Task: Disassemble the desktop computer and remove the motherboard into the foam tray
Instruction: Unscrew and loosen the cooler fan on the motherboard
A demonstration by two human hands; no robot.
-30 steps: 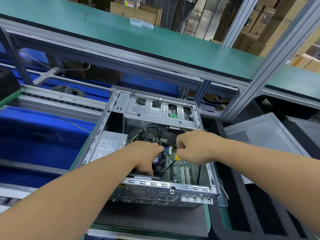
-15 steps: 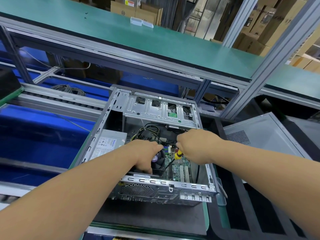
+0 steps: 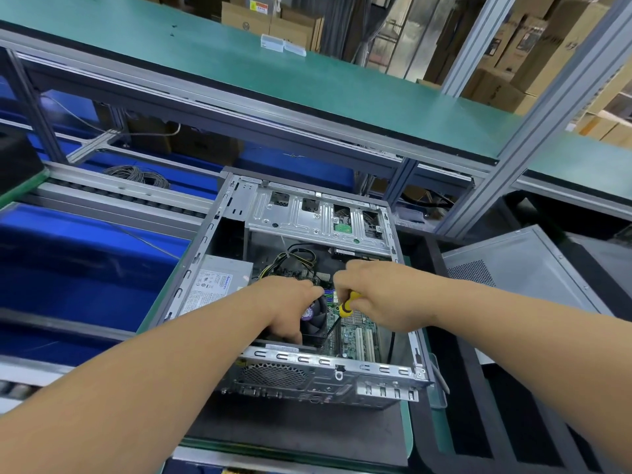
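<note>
Two hands were ours inside the open computer case (image 3: 307,367): our left hand (image 3: 287,309) curled over the cooler fan (image 3: 316,319), our right hand (image 3: 379,295) gripping a yellow-handled screwdriver (image 3: 345,304) above the motherboard (image 3: 359,331), which sat in the case. Beneath lay a dark mat (image 3: 301,429); to our right, black foam tray (image 3: 513,422) and grey side panel (image 3: 513,268). Beyond ran blue conveyor bins (image 3: 68,261), a green shelf (image 3: 307,77), then stacked cartons (image 3: 506,73).

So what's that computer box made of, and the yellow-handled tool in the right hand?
The computer case looks like bare sheet steel: grey, dull shine, stamped slots and punched vent holes. The screwdriver handle seems to be glossy yellow plastic, perhaps rubbery, with a dark, probably metal, shaft. The right hand covers most of the handle.
</note>
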